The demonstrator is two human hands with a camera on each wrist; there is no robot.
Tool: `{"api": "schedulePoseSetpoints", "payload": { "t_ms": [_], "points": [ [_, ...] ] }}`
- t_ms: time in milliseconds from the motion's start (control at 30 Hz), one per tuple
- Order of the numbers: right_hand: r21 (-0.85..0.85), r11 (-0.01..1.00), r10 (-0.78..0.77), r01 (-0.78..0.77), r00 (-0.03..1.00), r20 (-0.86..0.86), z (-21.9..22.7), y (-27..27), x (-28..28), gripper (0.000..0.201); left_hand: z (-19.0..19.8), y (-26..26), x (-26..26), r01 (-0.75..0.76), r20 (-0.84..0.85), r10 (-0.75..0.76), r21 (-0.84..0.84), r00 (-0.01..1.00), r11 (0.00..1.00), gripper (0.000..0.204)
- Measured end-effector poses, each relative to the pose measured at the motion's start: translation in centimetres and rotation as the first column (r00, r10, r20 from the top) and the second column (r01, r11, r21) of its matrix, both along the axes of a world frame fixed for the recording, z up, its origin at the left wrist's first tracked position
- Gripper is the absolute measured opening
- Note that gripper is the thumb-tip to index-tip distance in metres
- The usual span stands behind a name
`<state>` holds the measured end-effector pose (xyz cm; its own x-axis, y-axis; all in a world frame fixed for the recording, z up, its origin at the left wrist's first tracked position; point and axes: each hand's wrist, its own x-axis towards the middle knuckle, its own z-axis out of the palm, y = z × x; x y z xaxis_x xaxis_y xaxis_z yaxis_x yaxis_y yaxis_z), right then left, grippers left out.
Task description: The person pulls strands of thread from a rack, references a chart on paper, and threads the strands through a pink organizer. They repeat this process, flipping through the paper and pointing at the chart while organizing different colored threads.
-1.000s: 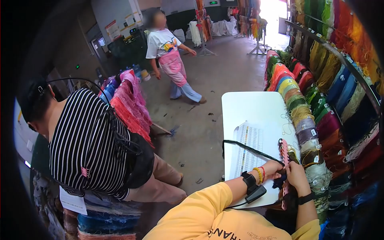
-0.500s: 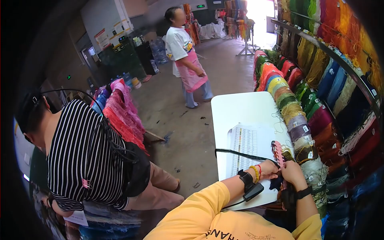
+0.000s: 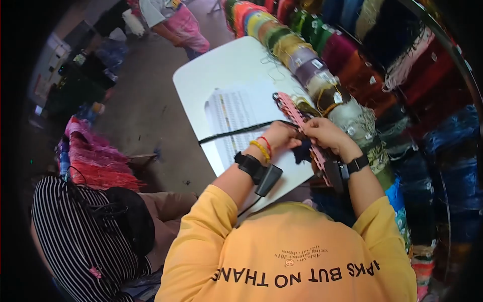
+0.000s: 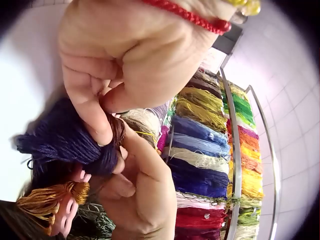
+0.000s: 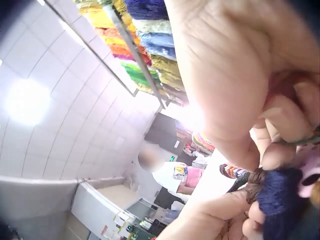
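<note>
A pink strip with holes [image 3: 290,108] lies over the board's right edge, hung with thread bundles. My left hand [image 3: 279,136] pinches brown thread beside a navy bundle [image 3: 302,152]; in the left wrist view its curled fingers [image 4: 92,117] press against the navy thread [image 4: 65,137]. On the strip's other side, my right hand [image 3: 329,135] grips the strip and threads with thumb and fingers. The right wrist view shows both hands meeting at the brown thread [image 5: 256,186], next to the navy bundle [image 5: 280,200] and pink strip [image 5: 310,167]. Mustard thread [image 4: 47,200] hangs from the strip.
Printed sheets [image 3: 229,113] rest on the white board [image 3: 201,75], crossed by a black cord [image 3: 226,134]. Racks of coloured yarn [image 3: 347,65] line the right side. A person in striped clothing [image 3: 70,236] bends at the left; another in a pink apron [image 3: 186,27] stands beyond.
The head view has tilted down and turned right, bringing board and hands higher and leftward in the picture. Both hands stay at the strip. The person in the pink apron has walked and changed facing.
</note>
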<state>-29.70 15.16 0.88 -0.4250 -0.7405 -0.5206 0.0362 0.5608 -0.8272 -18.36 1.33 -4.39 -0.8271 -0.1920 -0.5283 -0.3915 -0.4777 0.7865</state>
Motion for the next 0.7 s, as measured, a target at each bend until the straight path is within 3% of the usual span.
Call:
{"api": "schedulePoseSetpoints", "payload": {
  "t_ms": [167,333,400,433,467,500,533,600,667,700],
  "points": [
    [-0.015,1.0,-0.001,0.001,1.0,0.024,-1.0,0.4,-0.1,0.012,0.1,0.1,0.4,-0.112,0.013,0.111,0.136,0.994,0.984,0.012],
    [-0.058,0.998,0.019,-0.026,0.993,-0.113,-3.1,0.0,-0.5,0.009,-1.4,0.0,0.5,-0.073,-0.025,0.077,0.135,0.997,0.988,0.009],
    [-0.041,0.997,0.054,-0.064,0.978,-0.203,-2.9,0.0,-0.1,0.006,1.0,0.3,0.6,-0.087,0.092,0.099,-0.132,0.991,0.988,0.014],
    [-0.018,0.996,0.075,-0.082,0.968,-0.238,-2.9,-0.2,0.1,0.007,0.7,-0.6,0.5,-0.034,0.042,0.063,-0.498,0.997,0.866,0.017],
    [0.016,0.996,0.093,-0.093,0.959,-0.266,-3.1,-0.1,0.1,0.007,-0.2,-1.3,0.6,0.008,0.018,0.009,-0.785,1.0,0.62,0.02],
    [0.002,0.989,0.139,-0.147,0.93,-0.34,-4.2,0.0,-0.3,0.012,-1.3,-1.5,0.8,0.035,0.02,-0.054,-0.956,0.998,0.292,0.023],
    [0.015,0.983,0.172,-0.182,0.896,-0.41,-3.9,0.2,-0.1,0.013,-0.8,-2.3,1.3,0.092,0.088,-0.027,-0.915,0.996,0.392,0.028],
    [0.057,0.97,0.231,-0.238,0.815,-0.531,-3.1,0.0,0.4,0.016,-1.1,-4.4,2.6,0.18,0.154,-0.099,-0.918,0.983,0.354,0.028],
    [0.074,0.97,0.237,-0.233,0.815,-0.529,-3.0,0.1,0.6,0.017,0.2,-4.7,3.9,0.086,0.107,-0.029,-0.586,0.994,0.805,0.021],
    [0.072,0.967,0.246,-0.246,0.815,-0.524,-3.3,0.0,0.5,0.015,0.0,-4.8,4.1,0.09,0.107,-0.037,-0.54,0.994,0.837,0.018]
  ]
}}
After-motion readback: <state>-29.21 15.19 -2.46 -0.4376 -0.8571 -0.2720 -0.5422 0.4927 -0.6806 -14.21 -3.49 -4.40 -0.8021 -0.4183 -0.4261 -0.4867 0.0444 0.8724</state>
